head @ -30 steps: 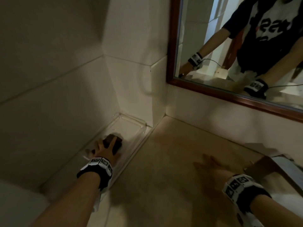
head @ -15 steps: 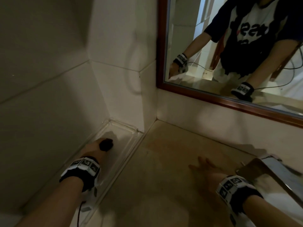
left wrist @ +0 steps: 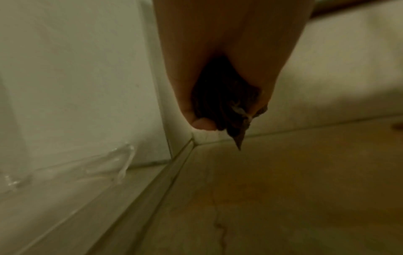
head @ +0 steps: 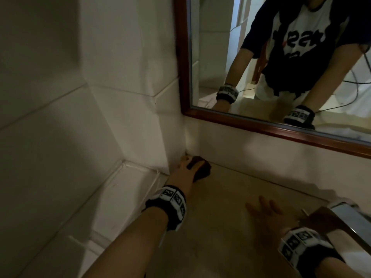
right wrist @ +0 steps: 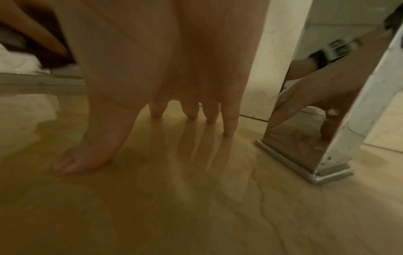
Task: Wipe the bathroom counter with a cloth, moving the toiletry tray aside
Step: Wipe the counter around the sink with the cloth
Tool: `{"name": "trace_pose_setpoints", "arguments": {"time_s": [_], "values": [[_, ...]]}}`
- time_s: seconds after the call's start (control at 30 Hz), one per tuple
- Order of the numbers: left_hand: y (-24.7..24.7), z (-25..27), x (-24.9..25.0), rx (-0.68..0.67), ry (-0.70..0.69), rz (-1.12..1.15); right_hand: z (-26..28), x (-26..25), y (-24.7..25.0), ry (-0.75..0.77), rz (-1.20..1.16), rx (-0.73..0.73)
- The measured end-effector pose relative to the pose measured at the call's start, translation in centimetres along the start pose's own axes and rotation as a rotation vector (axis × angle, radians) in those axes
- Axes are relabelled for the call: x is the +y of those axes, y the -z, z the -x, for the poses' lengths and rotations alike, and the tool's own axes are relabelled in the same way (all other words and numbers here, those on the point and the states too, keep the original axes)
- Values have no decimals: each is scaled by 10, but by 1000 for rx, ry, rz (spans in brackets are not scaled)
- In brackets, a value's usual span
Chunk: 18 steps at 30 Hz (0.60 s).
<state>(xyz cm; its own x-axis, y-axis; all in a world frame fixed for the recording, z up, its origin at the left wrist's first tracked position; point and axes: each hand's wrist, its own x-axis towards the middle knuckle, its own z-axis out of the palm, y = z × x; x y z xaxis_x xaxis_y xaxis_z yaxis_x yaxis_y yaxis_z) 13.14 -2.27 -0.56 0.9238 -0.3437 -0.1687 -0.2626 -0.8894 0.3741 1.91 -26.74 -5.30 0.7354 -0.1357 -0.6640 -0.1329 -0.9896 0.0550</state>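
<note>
Gripping a dark, bunched cloth [head: 200, 167], left hand [head: 185, 170].

Place: a home bathroom, dimly lit.
Walls: large pale tiles [head: 60, 97] meeting in a corner at 12 o'clock.
Mirror: wood-framed mirror [head: 220, 115] on the wall at 1 o'clock.
Counter: beige stone counter [head: 220, 227] below it.
Fixture: chrome faucet [right wrist: 322, 138] at 3 o'clock.
Tray: clear tray [head: 128, 197] at 9 o'clock.

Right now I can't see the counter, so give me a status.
Left hand grips dark cloth at back corner. Right hand flat on counter. Clear tray aside, by left wall. Faucet beside right hand.
</note>
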Motion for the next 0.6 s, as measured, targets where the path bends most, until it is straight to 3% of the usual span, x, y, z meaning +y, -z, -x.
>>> {"name": "trace_pose_setpoints", "arguments": {"time_s": [0.17, 0.4, 0.6], "values": [[-13, -39, -14, -25, 56, -75, 2, 1, 0, 29, 28, -24], [-26, -65, -22, -139, -50, -368, 2, -4, 7, 23, 28, -79], [-27, -59, -24, -196, -51, -223, 10, -8, 11, 25, 53, -53]]}}
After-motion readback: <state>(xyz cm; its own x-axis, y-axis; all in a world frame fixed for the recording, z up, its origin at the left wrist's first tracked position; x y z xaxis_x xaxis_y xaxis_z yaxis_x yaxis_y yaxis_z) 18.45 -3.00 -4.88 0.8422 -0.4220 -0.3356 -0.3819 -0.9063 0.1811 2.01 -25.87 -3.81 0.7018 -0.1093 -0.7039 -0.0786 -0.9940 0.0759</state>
